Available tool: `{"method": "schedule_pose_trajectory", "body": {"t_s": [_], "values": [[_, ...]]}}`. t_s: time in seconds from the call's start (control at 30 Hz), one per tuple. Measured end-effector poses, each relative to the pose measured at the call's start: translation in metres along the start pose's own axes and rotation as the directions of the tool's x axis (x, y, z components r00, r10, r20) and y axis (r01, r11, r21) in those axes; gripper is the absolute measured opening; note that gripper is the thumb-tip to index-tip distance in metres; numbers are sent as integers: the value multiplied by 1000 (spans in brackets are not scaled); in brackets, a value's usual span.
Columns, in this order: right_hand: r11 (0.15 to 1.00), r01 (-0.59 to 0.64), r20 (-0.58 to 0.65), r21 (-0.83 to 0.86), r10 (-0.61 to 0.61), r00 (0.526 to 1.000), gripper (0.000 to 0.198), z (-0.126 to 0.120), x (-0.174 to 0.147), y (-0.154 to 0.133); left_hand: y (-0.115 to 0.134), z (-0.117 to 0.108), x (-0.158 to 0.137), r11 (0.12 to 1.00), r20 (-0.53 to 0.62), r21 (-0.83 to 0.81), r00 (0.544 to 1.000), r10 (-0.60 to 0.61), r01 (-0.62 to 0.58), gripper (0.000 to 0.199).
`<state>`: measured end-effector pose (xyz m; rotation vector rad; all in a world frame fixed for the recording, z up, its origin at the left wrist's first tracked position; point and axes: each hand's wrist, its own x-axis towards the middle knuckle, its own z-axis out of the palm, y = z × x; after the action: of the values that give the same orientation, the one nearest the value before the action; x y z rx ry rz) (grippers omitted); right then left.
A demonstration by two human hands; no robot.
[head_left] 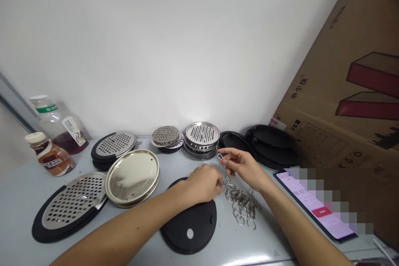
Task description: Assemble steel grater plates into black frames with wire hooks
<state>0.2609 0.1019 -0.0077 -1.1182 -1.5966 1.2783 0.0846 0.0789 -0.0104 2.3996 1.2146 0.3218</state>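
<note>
My right hand (243,166) pinches a small metal snap hook (220,156) between thumb and fingertips, raised in front of the stacked grater discs. Close beside it is my left hand (205,182), its fingers curled inward; what they hold, if anything, is hidden. Under my left hand lies a round black plate (190,232) with a white spot and a small hole. Just right of that plate, a heap of metal snap hooks with rings (243,203) is spread on the table.
Grater discs (203,134) and black round lids (274,145) line the wall. To the left are shiny metal discs (132,176), a black-rimmed grater (75,199) and two bottles (52,158). A phone (314,203) and large carton (349,104) stand right.
</note>
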Motion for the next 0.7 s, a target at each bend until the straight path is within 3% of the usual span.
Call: {"method": "schedule_pose_trajectory", "body": {"t_s": [0.17, 0.33, 0.57, 0.7], "values": [[1000, 15, -23, 1, -15, 1000, 41, -1, -1, -2, 5, 10, 23, 989, 88, 42, 985, -146, 143, 11], [1000, 13, -14, -6, -13, 1000, 37, 2, -2, 2, 12, 10, 24, 983, 174, 101, 970, -167, 151, 27], [1000, 17, -28, 23, -16, 999, 35, 6, 0, 3, 22, 12, 19, 989, 125, 105, 985, -120, 107, 26], [999, 12, -38, 42, -10, 999, 35, 5, -1, 0, 18, 0, 4, 994, -4, 0, 994, -112, 112, 12]]}}
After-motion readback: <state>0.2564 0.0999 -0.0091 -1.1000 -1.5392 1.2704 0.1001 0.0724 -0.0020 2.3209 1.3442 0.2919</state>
